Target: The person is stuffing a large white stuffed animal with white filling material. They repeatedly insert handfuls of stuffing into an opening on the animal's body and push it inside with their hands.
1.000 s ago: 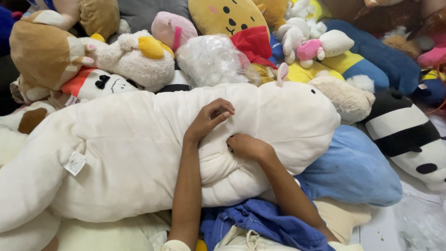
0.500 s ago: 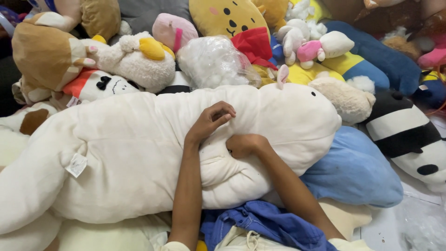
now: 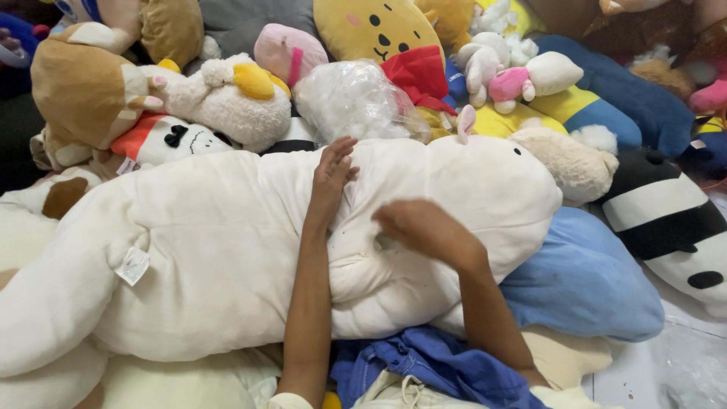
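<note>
A very large cream plush animal (image 3: 212, 250) lies on its side across the pile, head toward the right, a small white tag on its flank. My left hand (image 3: 332, 173) lies flat and open on its upper back, fingers reaching the top edge. My right hand (image 3: 413, 227) presses into the plush just right of the left arm, fingers curled down into the fabric; whether it pinches the fabric I cannot tell.
Many soft toys crowd the back: a clear bag of stuffing (image 3: 356, 98), a yellow bear with a red scarf (image 3: 379, 34), a white duck (image 3: 227, 95), a black-and-white striped plush (image 3: 666, 220). A blue cushion (image 3: 583, 280) and blue cloth (image 3: 424, 363) lie near me.
My left hand has slid up the plush toward its top edge and flattened. My right hand has shifted slightly right. The view has moved a little closer.
</note>
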